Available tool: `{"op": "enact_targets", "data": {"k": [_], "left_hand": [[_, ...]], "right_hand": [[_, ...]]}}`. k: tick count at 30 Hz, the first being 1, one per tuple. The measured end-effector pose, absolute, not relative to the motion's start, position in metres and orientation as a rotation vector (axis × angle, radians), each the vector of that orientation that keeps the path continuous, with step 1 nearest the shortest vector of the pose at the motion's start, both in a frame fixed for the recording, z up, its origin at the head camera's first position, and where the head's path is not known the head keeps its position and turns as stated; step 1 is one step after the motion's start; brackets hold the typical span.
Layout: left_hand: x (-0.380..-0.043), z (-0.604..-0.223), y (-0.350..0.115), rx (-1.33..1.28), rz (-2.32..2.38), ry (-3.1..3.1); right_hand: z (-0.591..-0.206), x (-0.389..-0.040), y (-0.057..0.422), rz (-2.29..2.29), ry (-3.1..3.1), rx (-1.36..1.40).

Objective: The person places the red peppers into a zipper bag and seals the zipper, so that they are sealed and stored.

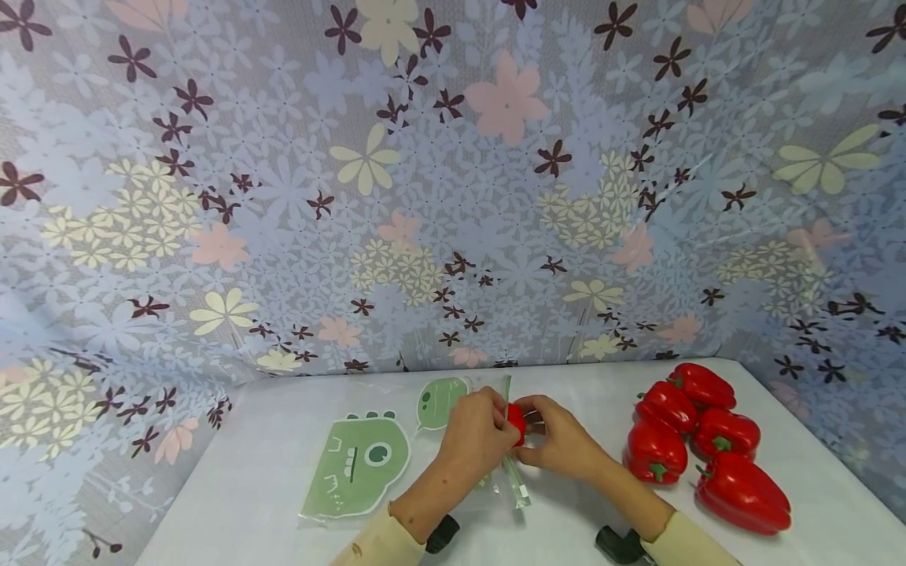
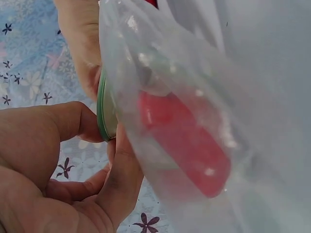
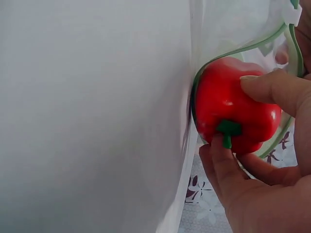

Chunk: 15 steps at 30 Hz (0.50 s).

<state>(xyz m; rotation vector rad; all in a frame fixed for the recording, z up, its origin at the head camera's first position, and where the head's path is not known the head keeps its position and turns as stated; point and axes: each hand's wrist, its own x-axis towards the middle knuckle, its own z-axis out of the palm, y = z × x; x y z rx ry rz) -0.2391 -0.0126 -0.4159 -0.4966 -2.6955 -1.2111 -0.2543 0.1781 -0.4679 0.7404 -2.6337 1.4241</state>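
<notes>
Pepper (image 3: 231, 104), red and glossy with a green stem (image 3: 229, 128), in the open mouth of a clear plastic bag (image 1: 347, 479), just right of the middle of the white surface (image 1: 233, 479). In the right wrist view, green rim on both sides of it, stem end outward; in the head view, mostly hidden between the two hands. Right hand (image 1: 562, 444) to the right of the mouth, grip clamped on the pepper: thumb over one side, fingers against the stem end and below. Left hand (image 1: 473, 431) to the left of the mouth, grip pinched together on the bag's green rim (image 2: 101, 109), thumb on one face and fingers on the other. Through the cloudy plastic in the left wrist view, a blurred red shape; impossible to tell how deep inside. White slider (image 3: 293, 15) at one end of the rim. Bag spread leftward along the surface, with a large green dinosaur print (image 1: 375, 440) and, farther and more to the right, a green speech-bubble print (image 1: 440, 401). Well apart on the right, five more red peppers (image 1: 655, 450) in a loose cluster, some touching. Pale yellow sleeves (image 1: 382, 542) at the near edge, dark objects (image 1: 442, 535) under the forearms. Behind everything, a flowered backdrop (image 1: 460, 196).
</notes>
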Motion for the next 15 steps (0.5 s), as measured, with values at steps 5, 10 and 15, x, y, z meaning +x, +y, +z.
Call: {"op": "enact_targets", "data": {"k": [5, 10, 15], "left_hand": [[-0.2390, -0.4155, -0.0128, -0.512, -1.211, -2.679], [-0.2389, -0.4151, -0.0127, -0.520, -1.221, -2.682], [-0.2377, -0.4144, -0.0129, -0.511, -1.180, -2.691]], "right_hand": [[-0.4667, -0.2520, 0.1774, 1.450, -2.601, 0.799], [-0.4668, -0.2516, 0.1773, 1.460, -2.614, 0.835], [-0.4667, -0.2519, 0.1771, 1.509, -2.641, 0.841]]}}
